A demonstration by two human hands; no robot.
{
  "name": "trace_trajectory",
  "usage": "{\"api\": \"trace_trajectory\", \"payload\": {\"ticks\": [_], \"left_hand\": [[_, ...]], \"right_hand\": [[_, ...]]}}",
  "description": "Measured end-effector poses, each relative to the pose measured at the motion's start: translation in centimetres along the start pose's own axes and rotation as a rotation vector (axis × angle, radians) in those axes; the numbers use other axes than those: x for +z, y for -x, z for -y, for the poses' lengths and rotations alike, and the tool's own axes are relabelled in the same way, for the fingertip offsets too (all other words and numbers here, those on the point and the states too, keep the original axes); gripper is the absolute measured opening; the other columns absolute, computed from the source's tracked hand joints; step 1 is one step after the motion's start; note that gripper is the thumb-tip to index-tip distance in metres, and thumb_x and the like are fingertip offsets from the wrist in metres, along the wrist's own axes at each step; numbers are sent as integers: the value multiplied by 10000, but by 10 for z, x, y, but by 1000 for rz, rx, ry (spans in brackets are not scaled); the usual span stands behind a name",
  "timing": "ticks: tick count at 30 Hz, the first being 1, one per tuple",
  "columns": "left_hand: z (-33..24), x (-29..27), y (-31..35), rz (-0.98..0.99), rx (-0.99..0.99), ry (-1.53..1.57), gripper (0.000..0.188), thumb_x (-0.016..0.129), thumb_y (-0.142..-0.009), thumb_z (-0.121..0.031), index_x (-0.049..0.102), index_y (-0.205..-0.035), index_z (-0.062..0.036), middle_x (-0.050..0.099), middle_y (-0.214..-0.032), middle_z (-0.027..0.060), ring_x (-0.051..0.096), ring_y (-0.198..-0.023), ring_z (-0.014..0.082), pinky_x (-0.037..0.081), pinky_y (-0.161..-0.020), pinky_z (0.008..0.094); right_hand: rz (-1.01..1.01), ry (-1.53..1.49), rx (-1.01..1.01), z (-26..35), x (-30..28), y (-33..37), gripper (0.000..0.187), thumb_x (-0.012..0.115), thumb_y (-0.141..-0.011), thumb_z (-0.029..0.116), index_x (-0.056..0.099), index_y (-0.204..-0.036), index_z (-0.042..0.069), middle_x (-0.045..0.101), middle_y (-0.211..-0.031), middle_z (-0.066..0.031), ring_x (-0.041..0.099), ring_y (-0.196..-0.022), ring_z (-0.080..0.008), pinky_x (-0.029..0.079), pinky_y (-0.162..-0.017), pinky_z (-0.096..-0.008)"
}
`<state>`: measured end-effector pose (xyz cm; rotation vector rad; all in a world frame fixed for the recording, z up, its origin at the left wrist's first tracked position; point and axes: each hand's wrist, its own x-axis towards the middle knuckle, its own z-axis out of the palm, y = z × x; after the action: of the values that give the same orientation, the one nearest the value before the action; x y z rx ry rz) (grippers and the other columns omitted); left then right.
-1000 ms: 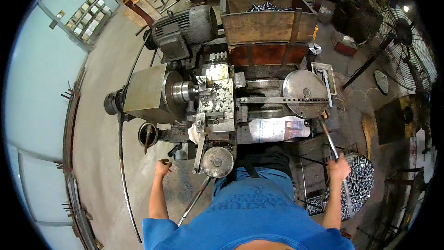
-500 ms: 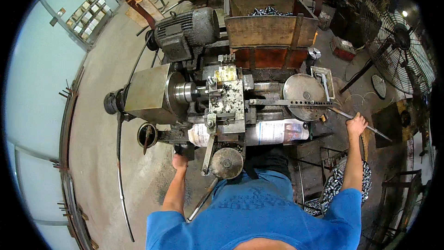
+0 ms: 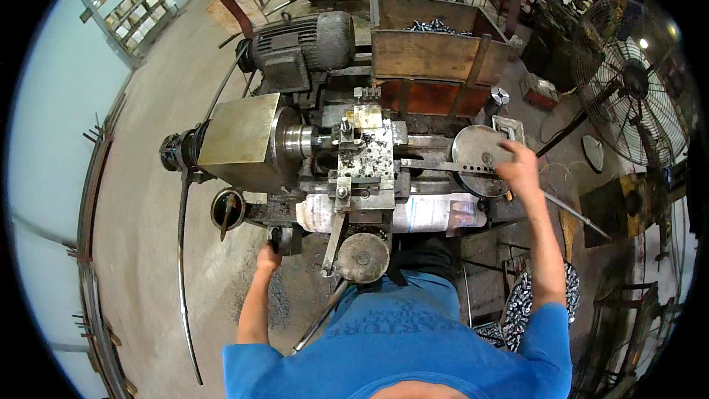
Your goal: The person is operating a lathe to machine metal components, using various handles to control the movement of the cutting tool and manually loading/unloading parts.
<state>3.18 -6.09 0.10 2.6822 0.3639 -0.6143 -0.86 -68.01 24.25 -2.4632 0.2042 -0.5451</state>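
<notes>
In front of me stands a lathe whose steel chuck (image 3: 297,141) is beside a chip-covered tool carriage (image 3: 367,155). My left hand (image 3: 267,256) is closed round a small black knob (image 3: 275,237) at the lower left of the machine; fingers partly hidden. My right hand (image 3: 522,170) is over the right end of a perforated flat bar (image 3: 450,167), beside a round metal plate (image 3: 473,146). Its fingers are bent, and whether they hold anything is unclear. From below that hand a long metal rod (image 3: 580,216) slants down to the right, with no hand on its outer end.
Behind the lathe are a motor (image 3: 306,44) and a wooden bin (image 3: 425,55) of small metal parts. A pot with a brush (image 3: 227,209) hangs left. At right stand a large fan (image 3: 631,77) and a heap of metal parts (image 3: 521,303). A round disc (image 3: 362,258) is near my waist.
My right hand has let go of the rod's outer part and moved left and up to the bar's end by the round plate. My left hand stays at the knob. The view has shifted slightly.
</notes>
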Motion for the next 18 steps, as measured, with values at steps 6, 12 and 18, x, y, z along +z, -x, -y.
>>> {"api": "trace_trajectory", "payload": {"ticks": [6, 12, 18], "left_hand": [[14, -98, 35, -84, 295, 663, 311, 590, -812, -153, 588, -1085, -3, 648, -740, 117, 618, -589, 154, 482, -590, 303], [80, -240, 104, -906, 37, 25, 277, 530, -881, -231, 597, -1037, -12, 619, -684, 103, 599, -608, 173, 460, -578, 325], [51, -145, 132, -845, -284, -2, 467, 565, -805, -484, 616, -916, -33, 626, -809, 211, 607, -788, 391, 457, -684, 461]], "right_hand": [[199, -132, -701, 174, 125, -49, 415, 628, -520, 152, 618, -912, 14, 591, -917, -149, 542, -903, -329, 452, -800, -412], [505, 526, -813, 244, 202, -69, 214, 626, -579, 200, 683, -743, 76, 625, -883, -122, 533, -917, -263, 359, -846, -374], [537, 409, -821, 231, 218, -74, 209, 635, -579, 185, 675, -735, 52, 636, -800, -150, 556, -863, -299, 411, -820, -360]]}}
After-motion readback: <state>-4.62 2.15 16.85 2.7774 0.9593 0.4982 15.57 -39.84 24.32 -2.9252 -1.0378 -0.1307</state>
